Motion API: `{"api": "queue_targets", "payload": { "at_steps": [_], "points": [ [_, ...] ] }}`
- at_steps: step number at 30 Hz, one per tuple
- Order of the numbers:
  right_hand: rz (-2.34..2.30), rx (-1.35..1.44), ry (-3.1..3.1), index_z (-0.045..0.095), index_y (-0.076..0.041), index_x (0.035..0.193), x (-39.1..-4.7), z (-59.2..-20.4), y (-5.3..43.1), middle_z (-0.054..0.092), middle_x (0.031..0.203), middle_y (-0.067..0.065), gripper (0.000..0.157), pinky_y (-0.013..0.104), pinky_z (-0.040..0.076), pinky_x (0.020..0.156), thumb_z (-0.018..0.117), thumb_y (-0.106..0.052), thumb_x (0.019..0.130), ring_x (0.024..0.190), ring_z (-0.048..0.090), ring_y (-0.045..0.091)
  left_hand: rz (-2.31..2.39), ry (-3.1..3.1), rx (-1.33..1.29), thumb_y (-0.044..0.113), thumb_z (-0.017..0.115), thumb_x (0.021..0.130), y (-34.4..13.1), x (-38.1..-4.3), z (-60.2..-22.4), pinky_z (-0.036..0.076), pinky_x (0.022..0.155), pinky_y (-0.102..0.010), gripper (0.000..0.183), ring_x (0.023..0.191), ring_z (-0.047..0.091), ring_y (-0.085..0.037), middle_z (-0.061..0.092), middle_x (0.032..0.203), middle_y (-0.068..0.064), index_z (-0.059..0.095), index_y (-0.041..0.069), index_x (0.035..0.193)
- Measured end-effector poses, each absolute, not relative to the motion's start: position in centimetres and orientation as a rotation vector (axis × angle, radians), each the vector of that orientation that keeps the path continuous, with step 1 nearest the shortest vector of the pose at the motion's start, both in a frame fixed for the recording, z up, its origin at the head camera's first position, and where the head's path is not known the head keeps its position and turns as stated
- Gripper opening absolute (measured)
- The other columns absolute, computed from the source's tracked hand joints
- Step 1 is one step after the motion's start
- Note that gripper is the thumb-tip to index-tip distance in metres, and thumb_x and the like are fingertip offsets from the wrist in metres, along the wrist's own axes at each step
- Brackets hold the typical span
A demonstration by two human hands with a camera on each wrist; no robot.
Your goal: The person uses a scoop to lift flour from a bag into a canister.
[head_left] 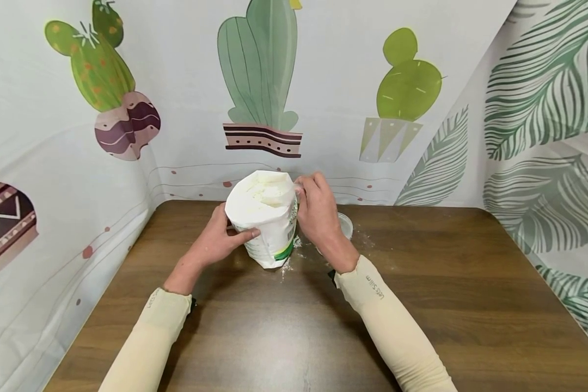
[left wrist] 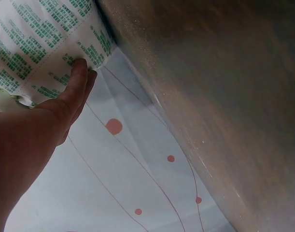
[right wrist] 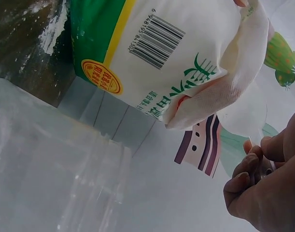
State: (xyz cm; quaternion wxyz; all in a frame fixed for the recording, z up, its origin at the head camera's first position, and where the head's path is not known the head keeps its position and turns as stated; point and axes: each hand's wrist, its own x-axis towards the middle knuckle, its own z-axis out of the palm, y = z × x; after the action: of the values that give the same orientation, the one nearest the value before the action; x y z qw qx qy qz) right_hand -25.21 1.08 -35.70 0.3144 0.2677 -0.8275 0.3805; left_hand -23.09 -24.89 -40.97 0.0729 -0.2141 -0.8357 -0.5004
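An opened white bag of flour with green print stands tilted near the table's back edge, pale powder showing in its mouth. My left hand holds its left side, thumb across the front; the left wrist view shows fingers against the printed bag. My right hand is by the bag's right rim. In the right wrist view, the curled right hand pinches a thin, pale spoon-like utensil, partly hidden by the fingers. Behind the right wrist is a clear plastic jar, seen closer as a translucent jar.
Spilled flour dusts the brown wooden table beside the bag, with more around the jar. A cloth backdrop printed with cacti and leaves hangs right behind the table's back edge.
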Motion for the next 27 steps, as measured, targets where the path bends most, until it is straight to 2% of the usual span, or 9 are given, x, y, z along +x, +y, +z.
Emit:
{"api": "queue_targets", "payload": {
  "at_steps": [7,16,22,27],
  "points": [
    [1.011,0.689,-2.167,0.07,0.006,0.11,-25.2,-35.5,1.3,0.056,0.098,0.018,0.016,0.042,0.052,0.075,0.059,-0.005,0.106,0.085,0.055,0.031,-1.5,-2.555,-0.57,0.025,0.088,0.091,-24.9,-22.5,-40.9,0.057,0.097,-0.047,0.067,0.121,0.06,-0.022,0.054,0.136,-0.006,0.051,0.02,0.147],
    [1.051,0.67,-2.152,0.07,0.007,0.11,-25.1,-35.6,1.6,0.057,0.099,0.019,0.018,0.043,0.053,0.077,0.059,-0.007,0.106,0.087,0.056,0.033,-1.529,-2.543,-0.564,0.014,0.087,0.09,-24.8,-22.8,-41.2,0.055,0.098,-0.056,0.072,0.123,0.059,-0.029,0.053,0.139,-0.011,0.048,0.012,0.15],
    [1.093,0.637,-2.157,0.071,0.007,0.113,-25.0,-35.5,1.9,0.057,0.099,0.019,0.019,0.042,0.053,0.076,0.059,-0.005,0.107,0.085,0.056,0.032,-1.494,-2.553,-0.576,0.022,0.088,0.091,-24.9,-22.8,-41.1,0.057,0.097,-0.05,0.068,0.122,0.06,-0.022,0.055,0.137,-0.006,0.05,0.02,0.148],
    [1.129,0.621,-2.155,0.072,0.006,0.113,-24.8,-35.6,2.2,0.057,0.099,0.018,0.019,0.042,0.05,0.073,0.058,-0.005,0.108,0.081,0.054,0.03,-1.451,-2.577,-0.556,0.029,0.088,0.091,-25.0,-22.7,-41.1,0.055,0.1,-0.047,0.069,0.129,0.052,-0.021,0.051,0.139,-0.005,0.049,0.023,0.149]
  ]
}}
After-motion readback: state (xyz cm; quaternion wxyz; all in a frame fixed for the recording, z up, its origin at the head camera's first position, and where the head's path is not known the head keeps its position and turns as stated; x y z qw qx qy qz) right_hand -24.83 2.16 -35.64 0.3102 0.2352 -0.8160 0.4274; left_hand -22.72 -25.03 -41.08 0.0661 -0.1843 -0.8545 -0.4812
